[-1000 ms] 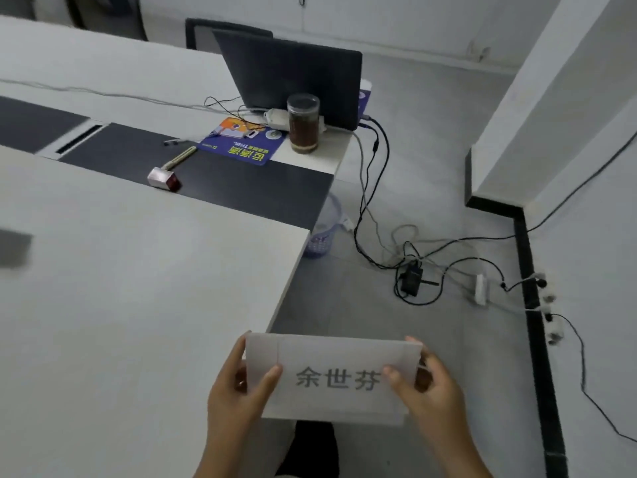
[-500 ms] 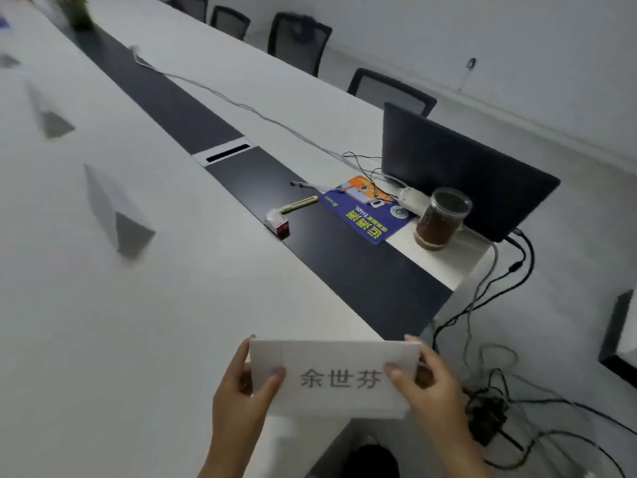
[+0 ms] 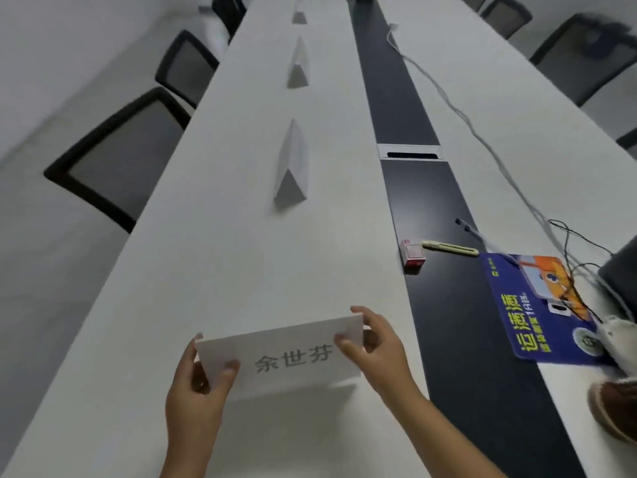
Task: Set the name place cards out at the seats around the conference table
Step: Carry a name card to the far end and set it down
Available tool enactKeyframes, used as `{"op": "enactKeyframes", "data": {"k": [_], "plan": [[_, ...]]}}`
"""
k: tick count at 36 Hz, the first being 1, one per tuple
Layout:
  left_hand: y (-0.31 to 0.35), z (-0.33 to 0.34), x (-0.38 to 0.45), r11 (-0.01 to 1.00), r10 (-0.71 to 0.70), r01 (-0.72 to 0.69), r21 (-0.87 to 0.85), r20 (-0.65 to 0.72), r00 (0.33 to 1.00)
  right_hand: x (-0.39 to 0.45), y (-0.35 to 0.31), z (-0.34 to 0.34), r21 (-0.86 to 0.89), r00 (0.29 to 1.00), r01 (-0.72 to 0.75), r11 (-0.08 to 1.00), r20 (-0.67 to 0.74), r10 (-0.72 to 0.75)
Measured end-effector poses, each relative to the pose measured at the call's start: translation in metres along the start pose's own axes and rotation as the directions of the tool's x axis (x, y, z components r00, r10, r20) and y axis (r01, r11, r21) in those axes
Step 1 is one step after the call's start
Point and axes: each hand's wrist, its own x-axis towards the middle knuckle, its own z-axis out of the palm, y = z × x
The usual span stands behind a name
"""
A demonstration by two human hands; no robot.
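A white name card (image 3: pixel 286 357) with three printed grey characters faces me, held just above the near end of the long white conference table (image 3: pixel 206 270). My left hand (image 3: pixel 196 391) pinches its left end and my right hand (image 3: pixel 375 350) pinches its right end. Farther along the table's left half, a folded tent card (image 3: pixel 293 167) stands upright, with a second tent card (image 3: pixel 299 67) and a third tent card (image 3: pixel 299 16) in a row behind it.
Black mesh chairs (image 3: pixel 117 160) line the left side, and more chairs (image 3: pixel 582 53) stand at the right. A dark centre strip (image 3: pixel 431 188) carries a red-and-white stamp (image 3: pixel 413 252) and a pen (image 3: pixel 451 247). A blue mat (image 3: pixel 531 312), cables (image 3: pixel 489 143) and a jar (image 3: pixel 617 408) crowd the right.
My view has swung left from the table's end and the floor to look down the table's length. The card stays in both hands, now over the tabletop and tilted slightly.
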Motion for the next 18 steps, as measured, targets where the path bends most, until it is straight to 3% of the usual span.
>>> {"op": "enactKeyframes", "data": {"k": [8, 15, 18], "plan": [[-0.012, -0.036, 0.001, 0.998, -0.067, 0.067, 0.007, -0.083, 0.994, 0.015, -0.006, 0.046, -0.105, 0.987, 0.105, 0.989, 0.136, -0.091], [-0.008, -0.038, 0.002, 0.995, -0.015, 0.031, 0.099, -0.165, 0.986, 0.009, -0.009, 0.050, -0.279, 0.983, 0.177, 0.944, 0.098, -0.155], [-0.009, -0.038, -0.001, 0.996, 0.012, 0.000, 0.089, -0.138, 0.990, 0.005, -0.007, 0.050, -0.264, 0.983, 0.176, 0.948, 0.093, -0.157]]}}
